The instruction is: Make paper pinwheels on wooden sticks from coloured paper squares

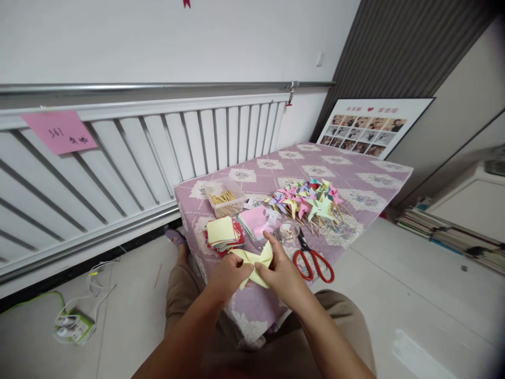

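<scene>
A pale yellow paper pinwheel (252,258), without a stick that I can see, is pinched between both hands above the near corner of the table. My left hand (228,275) grips its left side, thumb on top near the centre. On the other side my right hand (283,271) holds it with the thumb near the middle and fingers along the upper right blade. Just beyond lie a stack of coloured paper squares (221,231) and a pink-topped stack (254,218). Red-handled scissors (311,260) rest to the right of my right hand.
A plastic box of wooden sticks (224,199) stands behind the paper. Finished pinwheels on sticks (311,200) are heaped farther right, with a small round container (288,231) nearer. A radiator (158,152) runs along the wall; a green power strip (77,326) lies on the floor.
</scene>
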`<action>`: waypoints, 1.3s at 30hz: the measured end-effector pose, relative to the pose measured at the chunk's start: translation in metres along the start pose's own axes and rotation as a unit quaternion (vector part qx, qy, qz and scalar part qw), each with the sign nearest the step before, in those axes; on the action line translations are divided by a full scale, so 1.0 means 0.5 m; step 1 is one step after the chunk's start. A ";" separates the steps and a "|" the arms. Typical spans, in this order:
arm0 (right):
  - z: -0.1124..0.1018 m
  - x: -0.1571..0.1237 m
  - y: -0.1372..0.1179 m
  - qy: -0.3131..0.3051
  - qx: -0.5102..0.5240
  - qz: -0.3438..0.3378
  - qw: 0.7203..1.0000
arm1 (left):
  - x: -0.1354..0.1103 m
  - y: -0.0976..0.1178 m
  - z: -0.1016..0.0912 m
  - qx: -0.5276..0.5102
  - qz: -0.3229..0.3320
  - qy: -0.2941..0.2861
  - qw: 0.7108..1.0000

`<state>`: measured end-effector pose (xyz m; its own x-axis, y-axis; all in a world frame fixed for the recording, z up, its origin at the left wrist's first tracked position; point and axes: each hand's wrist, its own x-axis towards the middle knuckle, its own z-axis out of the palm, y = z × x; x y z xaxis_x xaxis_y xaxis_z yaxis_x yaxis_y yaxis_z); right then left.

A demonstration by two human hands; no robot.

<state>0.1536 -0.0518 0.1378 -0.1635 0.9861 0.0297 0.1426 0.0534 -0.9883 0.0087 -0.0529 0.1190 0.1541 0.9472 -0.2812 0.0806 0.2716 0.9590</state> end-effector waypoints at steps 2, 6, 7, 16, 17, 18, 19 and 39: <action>0.003 -0.001 0.001 -0.018 0.043 0.022 0.999 | -0.003 -0.002 -0.002 -0.003 -0.001 0.008 1.000; 0.009 -0.005 0.000 -0.044 0.119 0.077 0.989 | -0.012 -0.007 -0.007 -0.007 0.008 0.014 1.000; 0.011 -0.007 0.000 -0.045 0.128 0.084 0.987 | -0.015 -0.007 -0.008 -0.008 0.013 0.015 1.000; 0.018 -0.030 -0.012 -0.021 0.116 0.040 0.992 | -0.031 -0.017 0.001 0.005 0.062 0.043 0.997; 0.018 -0.033 -0.015 -0.021 0.113 0.036 0.993 | -0.033 -0.018 0.003 0.014 0.067 0.049 0.996; 0.018 -0.036 -0.017 -0.022 0.110 0.033 0.993 | -0.035 -0.020 0.004 0.022 0.073 0.055 0.996; 0.017 -0.040 -0.020 -0.022 0.107 0.030 0.994 | -0.038 -0.021 0.004 0.030 0.078 0.060 0.995; 0.062 -0.079 0.047 -0.040 0.186 0.134 0.973 | -0.077 -0.088 -0.012 -0.008 -0.002 0.015 1.000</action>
<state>0.1332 -0.0946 0.1087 -0.2466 0.9405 -0.2336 -0.1704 -0.2793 -0.9450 -0.0065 -0.1000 0.0880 0.1245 0.9508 -0.2838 0.0657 0.2775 0.9585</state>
